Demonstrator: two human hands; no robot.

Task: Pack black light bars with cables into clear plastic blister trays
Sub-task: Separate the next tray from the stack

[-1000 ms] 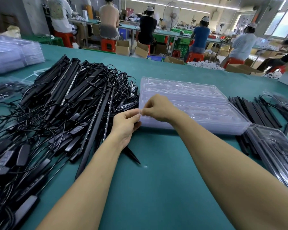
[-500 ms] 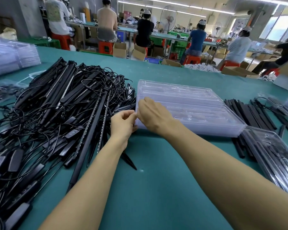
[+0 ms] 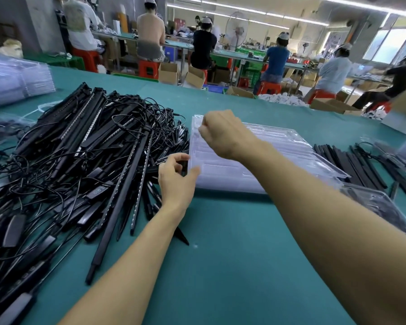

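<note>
A stack of clear plastic blister trays [image 3: 291, 158] lies on the green table ahead of me. My right hand [image 3: 223, 134] is raised over the stack's left end, fingers curled and pinching the left edge of the top tray, which tilts up there. My left hand [image 3: 176, 177] sits at the stack's near left corner, thumb touching the lower trays, fingers loosely curled. A big tangled heap of black light bars with cables [image 3: 80, 165] fills the table to the left.
More black bars [image 3: 347, 163] lie to the right of the stack. A packed blister tray [image 3: 380, 207] sits at the right edge. Stacks of clear trays [image 3: 14, 80] stand far left. People sit at benches behind the table. Bare green table [image 3: 220, 266] lies in front of me.
My right hand has risen and moved away from me, lifting the left edge of the top tray. My left hand has stayed at the near left corner of the stack.
</note>
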